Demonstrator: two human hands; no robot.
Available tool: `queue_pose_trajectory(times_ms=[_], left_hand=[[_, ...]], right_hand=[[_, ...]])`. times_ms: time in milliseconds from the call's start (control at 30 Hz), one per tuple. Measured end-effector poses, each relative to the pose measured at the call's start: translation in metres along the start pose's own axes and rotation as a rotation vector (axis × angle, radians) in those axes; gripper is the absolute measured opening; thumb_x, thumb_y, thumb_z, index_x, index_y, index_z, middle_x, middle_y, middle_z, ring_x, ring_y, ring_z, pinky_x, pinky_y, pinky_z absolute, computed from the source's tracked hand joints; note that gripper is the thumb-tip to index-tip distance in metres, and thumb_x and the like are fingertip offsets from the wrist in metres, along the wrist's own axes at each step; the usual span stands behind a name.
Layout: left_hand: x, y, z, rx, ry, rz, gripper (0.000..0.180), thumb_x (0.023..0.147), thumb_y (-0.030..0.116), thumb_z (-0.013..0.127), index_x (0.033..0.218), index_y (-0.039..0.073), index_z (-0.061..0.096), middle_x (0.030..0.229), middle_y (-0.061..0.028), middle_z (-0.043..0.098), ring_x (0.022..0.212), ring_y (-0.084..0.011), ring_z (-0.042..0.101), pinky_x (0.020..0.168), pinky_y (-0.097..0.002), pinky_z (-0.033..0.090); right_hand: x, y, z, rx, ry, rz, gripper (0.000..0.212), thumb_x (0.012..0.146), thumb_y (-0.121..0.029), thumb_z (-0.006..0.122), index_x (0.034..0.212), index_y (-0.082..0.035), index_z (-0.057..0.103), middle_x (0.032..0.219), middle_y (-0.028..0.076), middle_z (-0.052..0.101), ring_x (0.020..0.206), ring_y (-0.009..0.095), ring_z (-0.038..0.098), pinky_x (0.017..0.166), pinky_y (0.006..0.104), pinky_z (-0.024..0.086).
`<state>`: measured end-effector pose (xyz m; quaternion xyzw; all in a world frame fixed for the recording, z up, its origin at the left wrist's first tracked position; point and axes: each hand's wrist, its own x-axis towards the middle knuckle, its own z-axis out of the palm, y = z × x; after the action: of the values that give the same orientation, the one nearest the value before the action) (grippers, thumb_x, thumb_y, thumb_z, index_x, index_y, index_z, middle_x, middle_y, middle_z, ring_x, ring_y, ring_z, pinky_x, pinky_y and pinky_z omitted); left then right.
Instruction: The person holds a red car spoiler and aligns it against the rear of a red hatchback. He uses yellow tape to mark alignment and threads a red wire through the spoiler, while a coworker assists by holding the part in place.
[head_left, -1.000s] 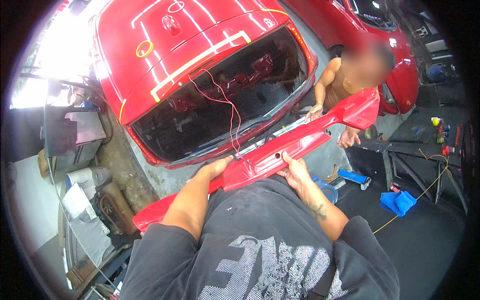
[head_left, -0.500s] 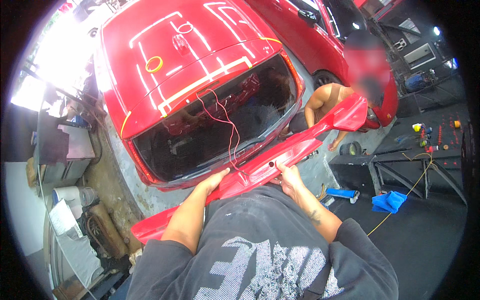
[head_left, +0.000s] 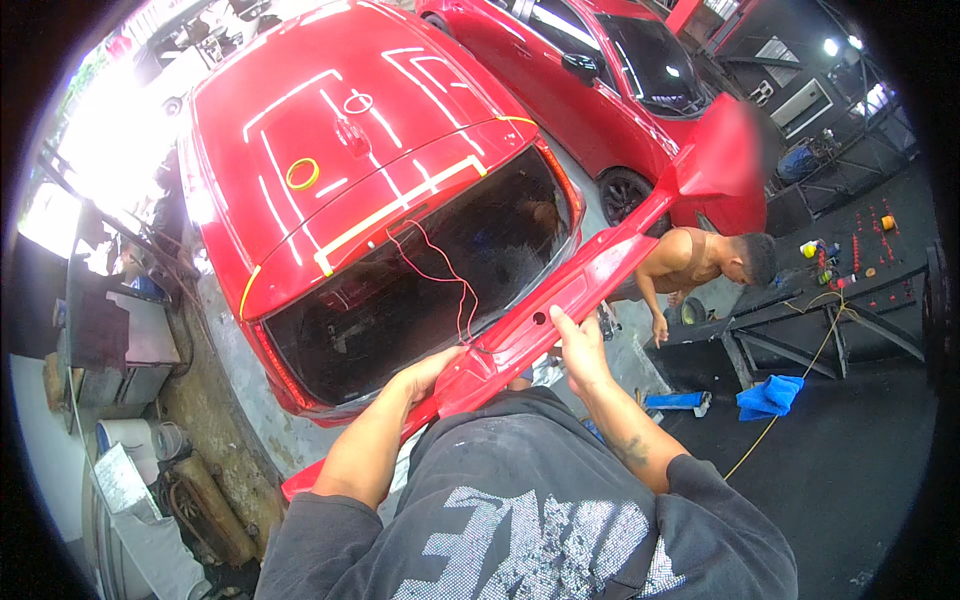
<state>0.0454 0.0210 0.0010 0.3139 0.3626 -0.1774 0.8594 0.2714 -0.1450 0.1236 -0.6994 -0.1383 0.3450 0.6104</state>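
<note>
Both hands hold a long glossy red car spoiler [head_left: 510,352] in front of my body, its right end raised and its left end low. My left hand [head_left: 432,374] grips its near-left part, and my right hand [head_left: 582,350] closes round the edge beside a small dark round hole, thumb on top. A thin red wire [head_left: 462,285] runs from the spoiler to the top of the rear window [head_left: 400,300] of a red car [head_left: 300,110]. Yellow tape [head_left: 400,212] lines the roof's rear edge, and a yellow tape roll [head_left: 302,174] lies on the roof.
A co-worker [head_left: 690,260] crouches to the right, beneath the spoiler's raised end. A second red car [head_left: 600,100] stands beyond. At right are a black bench [head_left: 800,290], a blue cloth [head_left: 770,396] and a yellow cord [head_left: 790,420]. A rusty cylinder [head_left: 205,505] stands at left.
The spoiler has tilted more steeply, its right end swinging up and away, with both hands still on it. The co-worker's head now shows below the spoiler's raised end. My view has shifted slightly.
</note>
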Motion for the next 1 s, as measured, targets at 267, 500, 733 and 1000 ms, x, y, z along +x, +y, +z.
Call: queue_pose_trajectory(times_ms=[267, 500, 733, 1000], left_hand=[[-0.034, 0.004, 0.008, -0.051, -0.138, -0.001, 0.047, 0.112, 0.045, 0.056, 0.137, 0.011, 0.074, 0.121, -0.007, 0.082, 0.103, -0.0169, 0.08, 0.096, -0.0359, 0.063], [-0.023, -0.014, -0.001, 0.057, -0.17, -0.029, 0.052, 0.116, 0.051, 0.049, 0.144, 0.012, 0.069, 0.133, -0.0053, 0.078, 0.116, -0.0179, 0.076, 0.104, -0.0391, 0.06], [-0.08, 0.021, 0.02, 0.212, -0.08, -0.166, 0.06, 0.118, 0.058, 0.043, 0.142, 0.011, 0.072, 0.136, -0.0078, 0.078, 0.119, -0.0214, 0.076, 0.108, -0.0395, 0.058], [-0.051, 0.041, -0.013, 1.254, 0.038, 0.03, 0.073, 0.117, 0.063, 0.038, 0.154, 0.007, 0.065, 0.155, -0.0228, 0.065, 0.145, -0.0365, 0.062, 0.123, -0.0466, 0.044]], right_hand=[[0.014, -0.003, -0.07, 0.108, -0.027, -0.036, 0.093, 0.109, -0.081, 0.041, 0.172, -0.014, 0.028, 0.166, 0.015, 0.051, 0.157, 0.03, 0.044, 0.124, 0.0542, 0.035], [0.028, 0.059, -0.05, 0.786, -0.418, 0.118, 0.079, 0.1, -0.072, 0.066, 0.151, -0.011, 0.062, 0.149, 0.008, 0.069, 0.141, 0.029, 0.062, 0.123, 0.0515, 0.047], [0.033, 0.108, -0.026, 1.051, -0.234, 0.217, 0.061, 0.11, -0.065, 0.054, 0.136, -0.011, 0.067, 0.126, 0.015, 0.075, 0.121, 0.034, 0.071, 0.111, 0.0527, 0.057], [0.05, 0.115, 0.008, 1.102, 0.136, 0.142, 0.067, 0.108, -0.075, 0.047, 0.139, -0.018, 0.062, 0.128, 0.003, 0.068, 0.119, 0.024, 0.065, 0.106, 0.0451, 0.055]])
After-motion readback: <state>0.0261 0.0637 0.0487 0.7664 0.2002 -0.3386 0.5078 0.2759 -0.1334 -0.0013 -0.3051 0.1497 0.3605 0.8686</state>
